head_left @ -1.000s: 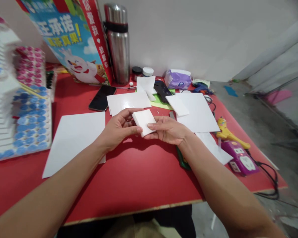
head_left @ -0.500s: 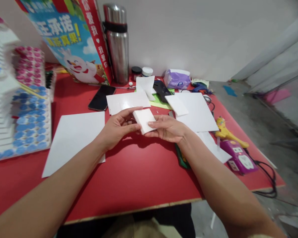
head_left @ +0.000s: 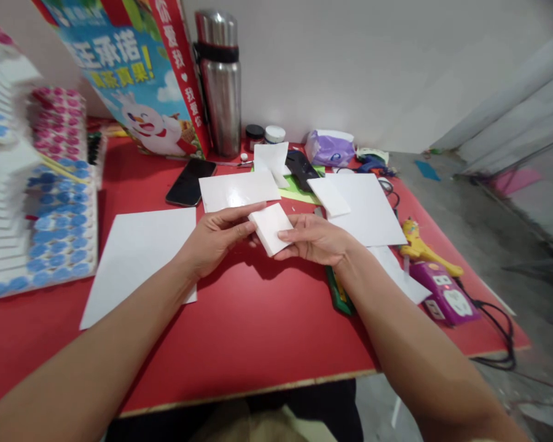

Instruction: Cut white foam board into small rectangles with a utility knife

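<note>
Between my two hands, above the red table (head_left: 258, 344), is a small stack of white rectangular cards or boards (head_left: 271, 226). My left hand (head_left: 221, 236) grips its left edge between thumb and fingers. On the other side my right hand (head_left: 311, 238) is closed on the stack, thumb on top and fingers underneath. White sheets lie around it: one large sheet (head_left: 138, 258) at left, a glossy white board (head_left: 235, 191) behind my left hand, and another sheet (head_left: 373, 209) at right with a smaller white piece (head_left: 330, 196) on it. A green-handled tool (head_left: 338, 294) is partly under my right wrist.
Along the back stand a steel thermos (head_left: 221, 92), a printed bag (head_left: 142, 86), small jars (head_left: 274, 134) and a purple tissue pack (head_left: 330, 147). A phone (head_left: 191, 182) lies nearby. At right are a yellow glue gun (head_left: 426, 248) and a purple power box (head_left: 445, 291). Blue-and-white pieces (head_left: 58, 245) fill the left.
The stack has turned slightly and tilted in my hands, and my left fingers have shifted a little along its edge. The whole view has moved slightly; the table items look unchanged.
</note>
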{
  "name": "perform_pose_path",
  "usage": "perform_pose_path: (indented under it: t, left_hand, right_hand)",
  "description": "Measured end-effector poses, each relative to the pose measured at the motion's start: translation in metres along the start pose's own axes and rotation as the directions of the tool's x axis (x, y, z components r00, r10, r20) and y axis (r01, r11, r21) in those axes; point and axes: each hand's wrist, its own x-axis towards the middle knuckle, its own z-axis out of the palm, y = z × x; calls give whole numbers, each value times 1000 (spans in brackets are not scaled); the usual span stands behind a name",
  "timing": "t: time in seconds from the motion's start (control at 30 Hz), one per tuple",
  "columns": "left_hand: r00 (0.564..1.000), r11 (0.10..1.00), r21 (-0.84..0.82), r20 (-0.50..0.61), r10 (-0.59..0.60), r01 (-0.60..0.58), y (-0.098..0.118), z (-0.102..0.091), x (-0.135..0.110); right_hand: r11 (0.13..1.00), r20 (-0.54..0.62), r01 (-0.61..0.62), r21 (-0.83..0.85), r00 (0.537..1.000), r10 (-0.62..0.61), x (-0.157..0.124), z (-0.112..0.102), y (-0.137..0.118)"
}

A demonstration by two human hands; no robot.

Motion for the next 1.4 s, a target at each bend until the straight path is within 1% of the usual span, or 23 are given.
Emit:
perform_pose_path:
  t: [0.13,0.4,0.47,0.53,0.57,0.6,0.63,0.7,0.73,0.8,0.83,0.87,0.97,1.13,1.4]
  left_hand:
    - [1000,1000,-24,5,-9,9,0,-2,1]
    - [999,998,-36,-7,-49,49,1,-2,1]
    - [999,999,30,-33,-14,15,1,-2,2]
    - [992,981,182,-90,86,-68,2,-2,2]
    - [981,949,289,-112,161,-123,4,-1,1]
    - [963,896,406,-114,245,-180,5,0,1]
    - [941,820,523,-88,325,-235,8,1,0]
    - [901,623,713,31,432,-323,12,4,-3]
    - [888,518,780,102,448,-351,14,6,-4]
    - [884,340,864,217,414,-371,16,10,-7]
    - [890,280,886,249,382,-369,16,13,-8]
    - [896,241,899,270,352,-365,16,15,-9]
    - [907,196,913,288,306,-357,14,19,-10]
    - [913,166,930,267,309,-328,10,20,-8]
    - [904,126,935,276,325,-331,8,21,-7]
  right_hand:
    - [1000,40,3,-10,999,-3,0,-2,1]
    - [1000,15,-7,-21,1000,7,-1,2,0]
    - [1000,-23,14,-8,1000,-14,0,3,0]
    - [999,-75,35,-7,997,-35,1,4,0]
    - [999,-102,42,-13,994,-43,1,5,0]
    - [999,-127,47,-23,991,-50,1,6,1]
    - [998,-152,53,-36,987,-58,2,6,1]
    - [996,-202,71,-61,976,-82,2,8,2]
    - [994,-225,84,-73,969,-98,3,9,2]
    - [990,-266,103,-97,956,-125,4,10,5]
    - [988,-284,109,-109,949,-136,4,11,6]
    - [986,-300,114,-122,942,-146,5,12,7]
    - [980,-328,129,-154,929,-174,7,14,10]
    - [977,-336,118,-177,926,-173,11,16,13]
    - [976,-342,115,-187,923,-174,11,17,15]
